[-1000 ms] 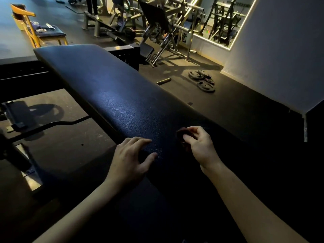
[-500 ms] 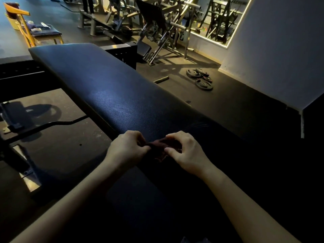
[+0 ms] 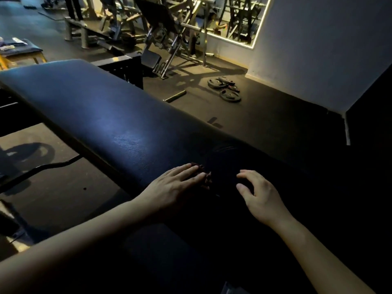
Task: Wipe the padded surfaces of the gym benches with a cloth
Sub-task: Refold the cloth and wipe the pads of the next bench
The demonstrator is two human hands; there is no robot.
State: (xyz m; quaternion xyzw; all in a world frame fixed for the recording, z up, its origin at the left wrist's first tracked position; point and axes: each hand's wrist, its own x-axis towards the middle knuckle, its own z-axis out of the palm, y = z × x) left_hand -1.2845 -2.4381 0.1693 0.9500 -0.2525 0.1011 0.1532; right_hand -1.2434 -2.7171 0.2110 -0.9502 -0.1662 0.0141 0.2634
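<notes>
Dim gym room. Dark rubber floor (image 3: 275,128) all round the desk (image 3: 106,115). Past the desk's right edge, a heap of weight plates (image 3: 226,88) flat on that floor, a short metal bar (image 3: 175,96) near them. Beyond its far end, steel machine frames (image 3: 167,32) crowded together. Grey wall (image 3: 318,49) to the right, set with a mirror (image 3: 239,20) edged in a bright light strip. By the far left corner, a wooden chair (image 3: 23,49) with a dark cushion.
</notes>
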